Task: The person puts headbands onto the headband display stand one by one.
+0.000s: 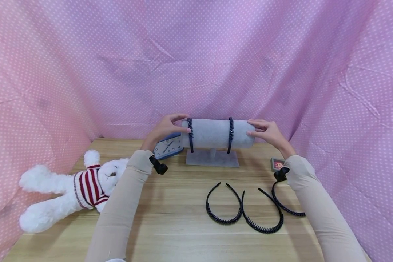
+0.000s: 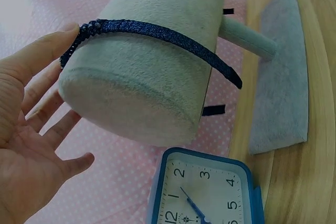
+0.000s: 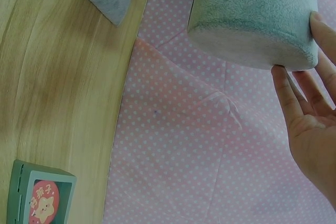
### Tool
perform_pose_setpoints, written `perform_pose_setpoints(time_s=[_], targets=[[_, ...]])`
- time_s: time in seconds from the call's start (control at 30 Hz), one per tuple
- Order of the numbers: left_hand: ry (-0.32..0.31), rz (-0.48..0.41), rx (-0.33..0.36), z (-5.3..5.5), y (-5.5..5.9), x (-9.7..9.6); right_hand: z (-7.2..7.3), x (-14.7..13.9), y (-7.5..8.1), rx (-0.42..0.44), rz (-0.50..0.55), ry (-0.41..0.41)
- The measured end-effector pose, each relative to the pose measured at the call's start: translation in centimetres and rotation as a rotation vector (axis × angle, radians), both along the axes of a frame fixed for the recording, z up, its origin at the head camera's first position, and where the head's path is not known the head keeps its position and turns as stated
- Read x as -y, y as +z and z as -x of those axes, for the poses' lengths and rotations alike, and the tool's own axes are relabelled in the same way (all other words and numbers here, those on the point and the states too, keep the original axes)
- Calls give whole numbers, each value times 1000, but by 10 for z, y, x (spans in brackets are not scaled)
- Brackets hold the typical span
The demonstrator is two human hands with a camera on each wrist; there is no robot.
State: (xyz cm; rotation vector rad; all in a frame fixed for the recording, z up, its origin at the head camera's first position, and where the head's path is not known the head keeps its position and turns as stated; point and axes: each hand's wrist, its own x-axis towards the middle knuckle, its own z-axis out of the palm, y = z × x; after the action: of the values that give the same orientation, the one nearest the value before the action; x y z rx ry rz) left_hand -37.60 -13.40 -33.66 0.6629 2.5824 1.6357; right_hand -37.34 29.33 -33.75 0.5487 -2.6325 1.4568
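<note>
A grey plush display cylinder [image 1: 211, 134] lies sideways on a stand, with two dark toothed headbands around it. My left hand [image 1: 167, 127] is at its left end, the thumb tip touching the left headband [image 1: 191, 136]. In the left wrist view that headband [image 2: 163, 34] runs across the cylinder, its free tip hanging below; the other left fingers lie behind the cylinder's end. At the opposite end, my right hand [image 1: 268, 132] rests its fingertips on the cylinder, fingers mostly straight, to the right of the second headband [image 1: 231, 133].
The stand's flat base [image 1: 213, 160] sits on the wooden table. Three more black headbands lie in front: one at left [image 1: 224, 221], one in the middle [image 1: 265, 230], one at right [image 1: 289, 211]. A blue clock [image 1: 168, 146], white teddy bear [image 1: 90, 185] and small green box [image 1: 277, 164] are nearby.
</note>
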Motion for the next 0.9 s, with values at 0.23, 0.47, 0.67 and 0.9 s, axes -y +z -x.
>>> perform_pose_setpoints(time_s=[0.23,0.47,0.67,0.9], targets=[[-24,3,-64,1,-1,-9,1,-1,-1,9,0,-2],[-27,71,-104,0,1,-19,0,1,1,21,-2,-2],[-36,122,-126,-2,4,-29,-1,0,1,18,-19,-6],[-48,168,-162,-3,5,-38,0,-1,0,-9,-19,-1]])
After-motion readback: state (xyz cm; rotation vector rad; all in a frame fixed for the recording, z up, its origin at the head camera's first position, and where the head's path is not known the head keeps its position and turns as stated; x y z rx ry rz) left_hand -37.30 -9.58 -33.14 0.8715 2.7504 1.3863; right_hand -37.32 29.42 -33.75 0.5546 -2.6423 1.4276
